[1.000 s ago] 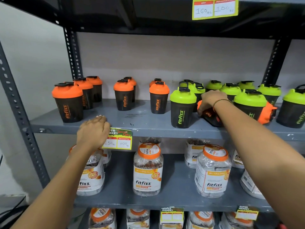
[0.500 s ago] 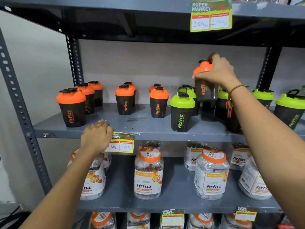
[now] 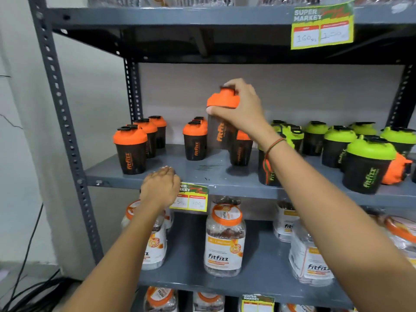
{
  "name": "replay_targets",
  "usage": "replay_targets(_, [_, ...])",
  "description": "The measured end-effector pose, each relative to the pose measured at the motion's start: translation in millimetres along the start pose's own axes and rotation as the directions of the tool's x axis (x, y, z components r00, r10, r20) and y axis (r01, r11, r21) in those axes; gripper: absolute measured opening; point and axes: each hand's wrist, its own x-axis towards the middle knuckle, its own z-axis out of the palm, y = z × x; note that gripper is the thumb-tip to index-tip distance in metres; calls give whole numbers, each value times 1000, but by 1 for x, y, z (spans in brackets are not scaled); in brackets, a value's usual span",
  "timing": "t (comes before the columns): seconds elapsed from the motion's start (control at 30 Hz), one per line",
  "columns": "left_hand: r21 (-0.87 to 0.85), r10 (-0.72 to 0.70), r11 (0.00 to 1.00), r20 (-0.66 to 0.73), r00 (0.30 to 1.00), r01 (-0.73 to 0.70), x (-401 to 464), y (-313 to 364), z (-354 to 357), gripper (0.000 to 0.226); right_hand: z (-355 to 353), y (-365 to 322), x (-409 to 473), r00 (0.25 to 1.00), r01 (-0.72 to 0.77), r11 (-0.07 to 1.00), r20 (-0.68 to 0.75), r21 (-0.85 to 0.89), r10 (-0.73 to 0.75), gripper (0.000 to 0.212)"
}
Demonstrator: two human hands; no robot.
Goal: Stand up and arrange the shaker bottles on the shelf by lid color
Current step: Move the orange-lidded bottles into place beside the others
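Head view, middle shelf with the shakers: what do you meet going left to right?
Orange-lidded shakers standing at the left → held orange-lidded shaker gripped at the lid by the right hand → green-lidded shakers → orange-lidded shaker lying on its side behind the front green one.

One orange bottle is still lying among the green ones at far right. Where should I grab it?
Judging by its pose, take the tipped orange-lid shaker by its lid, coming from the right. It lies on its side behind a green-lid shaker that hides its body, so only the lid end shows.
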Motion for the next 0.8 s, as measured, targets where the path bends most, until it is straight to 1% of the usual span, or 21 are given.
replay_targets(0.07, [-2, -4, 1000, 9, 1000, 4, 0, 0, 0, 52, 30, 2, -9, 997, 13, 1000, 70, 13, -14, 62])
replay_targets(0.13, [-13, -10, 1000, 21, 1000, 11, 0, -1, 1, 47, 54, 6, -18, 994, 23, 1000, 110, 1, -23, 62])
replay_targets(0.23, [-24, -19, 1000, 34, 999, 20, 2, -1, 2, 41, 79, 13, -26, 991, 20, 1000, 132, -19, -18, 63])
replay_targets(0.4, [-28, -11, 1000, 34, 999, 12, 2, 0, 4, 44, 105, 22, -34, 984, -2, 999, 180, -35, 9, 67])
replay_targets(0.53, [-15, 8, 1000, 28, 1000, -8, 2, -2, 5, 46, 113, 29, -38, 986, 9, 999, 170, -41, -2, 67])
replay_targets(0.7, [-3, 12, 1000, 33, 999, -12, 3, -2, 7, 48, 113, 35, -41, 989, 5, 1000, 147, 10, -6, 71])
replay_targets(0.8, [-2, 11, 1000, 33, 999, -11, 3, -2, 8, 49, 113, 33, -47, 989, -4, 999, 145, 43, -3, 78])
